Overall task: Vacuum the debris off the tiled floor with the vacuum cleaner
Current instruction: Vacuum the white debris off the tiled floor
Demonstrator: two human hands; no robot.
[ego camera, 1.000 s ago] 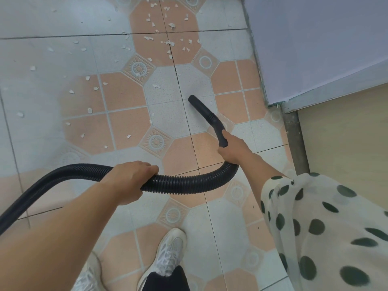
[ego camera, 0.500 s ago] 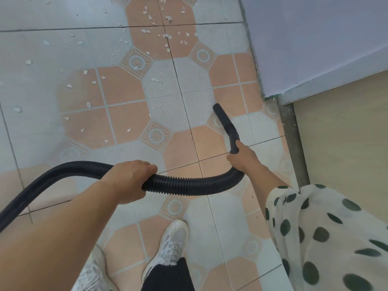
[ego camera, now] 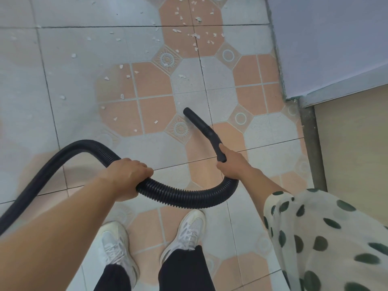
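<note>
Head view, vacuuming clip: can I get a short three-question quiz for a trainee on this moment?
1. True or false: the left hand grips the ribbed hose.
2. The right hand holds: A) the nozzle, B) a broom, C) nothing.
3. Fill in: most white debris lies ___ the nozzle's tip, away from the shoes.
Key: 1 true; 2 A; 3 beyond.

The hose [ego camera: 178, 196] leaves the left edge; the nozzle [ego camera: 197, 122] hides its mouth.
</note>
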